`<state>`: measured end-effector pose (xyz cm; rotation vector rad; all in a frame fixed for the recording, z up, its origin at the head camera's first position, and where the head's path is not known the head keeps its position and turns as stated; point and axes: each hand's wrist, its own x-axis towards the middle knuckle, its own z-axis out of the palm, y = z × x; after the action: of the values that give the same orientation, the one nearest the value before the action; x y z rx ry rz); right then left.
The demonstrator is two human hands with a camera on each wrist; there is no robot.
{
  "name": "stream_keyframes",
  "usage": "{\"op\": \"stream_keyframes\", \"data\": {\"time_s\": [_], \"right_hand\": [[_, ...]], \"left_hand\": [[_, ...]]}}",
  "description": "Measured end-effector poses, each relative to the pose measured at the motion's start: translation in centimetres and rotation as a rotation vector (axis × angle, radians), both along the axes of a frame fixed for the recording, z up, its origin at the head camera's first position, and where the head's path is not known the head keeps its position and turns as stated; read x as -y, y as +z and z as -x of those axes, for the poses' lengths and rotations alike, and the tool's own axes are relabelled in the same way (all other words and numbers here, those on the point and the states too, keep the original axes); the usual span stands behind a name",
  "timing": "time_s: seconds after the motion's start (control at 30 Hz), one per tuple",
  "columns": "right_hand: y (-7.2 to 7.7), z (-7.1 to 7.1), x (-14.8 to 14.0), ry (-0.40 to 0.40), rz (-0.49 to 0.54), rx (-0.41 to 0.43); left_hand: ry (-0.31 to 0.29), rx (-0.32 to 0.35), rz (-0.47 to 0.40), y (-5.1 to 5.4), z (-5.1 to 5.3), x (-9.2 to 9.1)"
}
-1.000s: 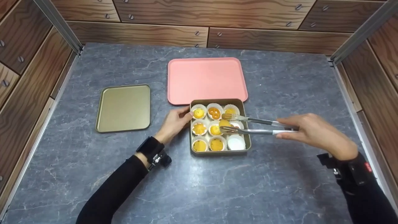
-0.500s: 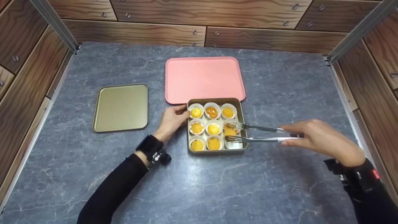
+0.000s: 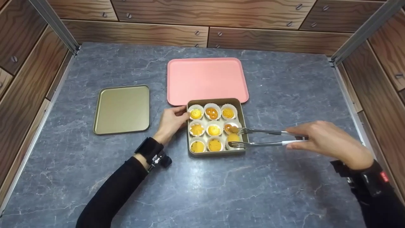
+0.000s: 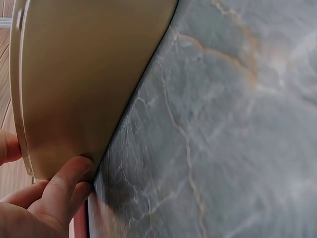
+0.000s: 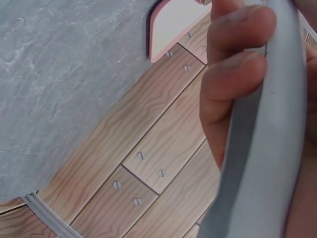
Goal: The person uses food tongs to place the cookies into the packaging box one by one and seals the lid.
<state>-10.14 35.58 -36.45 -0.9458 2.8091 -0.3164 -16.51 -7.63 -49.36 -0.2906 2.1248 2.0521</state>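
Observation:
A gold tin box (image 3: 218, 154) holds several yellow and orange tartlets in white paper cups. My left hand (image 3: 171, 123) holds its left wall near the back corner. In the left wrist view, fingertips (image 4: 72, 171) press low on the outer wall and the thumb lies at the rim. My right hand (image 3: 332, 142) grips metal serving tongs (image 3: 265, 143), whose grey-white handle (image 5: 282, 109) fills the right of the right wrist view. The tongs' forked tips stand on both sides of a round yellow pastry (image 3: 233, 137) at the front right paper cup, mostly hidden beneath it.
A pink tray (image 3: 205, 79) lies directly behind the box, against or just under its back edge; I cannot tell which. Left of the box is a square gold lid (image 3: 121, 110), flat on the grey marbled table (image 3: 196, 193). Wood-patterned panels (image 3: 136, 34) enclose the table's back and sides.
The tongs have carried the yellow pastry from above the middle row forward and down to the front right cup. The box has shifted slightly left in view; the left hand keeps its hold.

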Motion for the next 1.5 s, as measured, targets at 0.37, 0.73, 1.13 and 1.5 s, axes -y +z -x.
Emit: {"op": "stream_keyframes", "data": {"time_s": [0.37,0.73,1.13,1.5], "right_hand": [[2.5,0.3,1.8,0.003,-0.125,0.030],[2.8,0.5,3.1,-0.012,-0.200,0.029],[-0.2,1.1,1.8,-0.063,0.034,-0.046],[-5.0,2.1,1.1,-0.383,0.303,-0.199]], "left_hand": [[-0.019,-0.021,0.071,0.2,-0.1,0.3],[-0.049,-0.024,0.037,-0.2,-0.1,0.2],[-0.048,-0.020,0.018,-0.1,-0.3,0.4],[-0.084,-0.065,0.104,-0.2,-0.4,0.4]]}}
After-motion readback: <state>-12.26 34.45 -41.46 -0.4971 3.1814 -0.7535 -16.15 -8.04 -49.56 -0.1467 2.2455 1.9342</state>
